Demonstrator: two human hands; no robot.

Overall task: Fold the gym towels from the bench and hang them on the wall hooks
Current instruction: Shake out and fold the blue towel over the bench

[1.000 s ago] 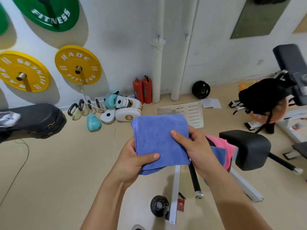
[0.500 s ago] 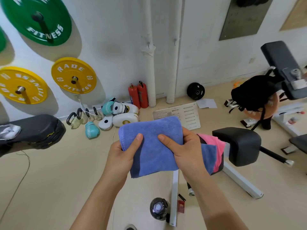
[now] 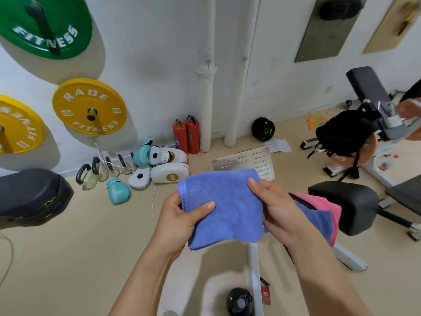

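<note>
At far left a black padded bench end (image 3: 32, 197) jutted in, with bare beige floor (image 3: 75, 258) open between it and the hands. Teal boxing gloves (image 3: 118, 192) and white focus pads (image 3: 169, 173) lay along the wall's base. The left hand (image 3: 180, 221) gripped the folded blue towel (image 3: 224, 207) at its stitched left edge, thumb across the top and fingers curled beneath. The right hand (image 3: 276, 213) pinched the towel's right edge, thumb on top. The towel hung in the air above the floor, its lower edge loose. Just right, a pink towel (image 3: 323, 204) and another blue towel (image 3: 319, 221) lay on the bench (image 3: 348, 201). Two small wall hooks (image 3: 208, 62) sat high on the wall.
</note>
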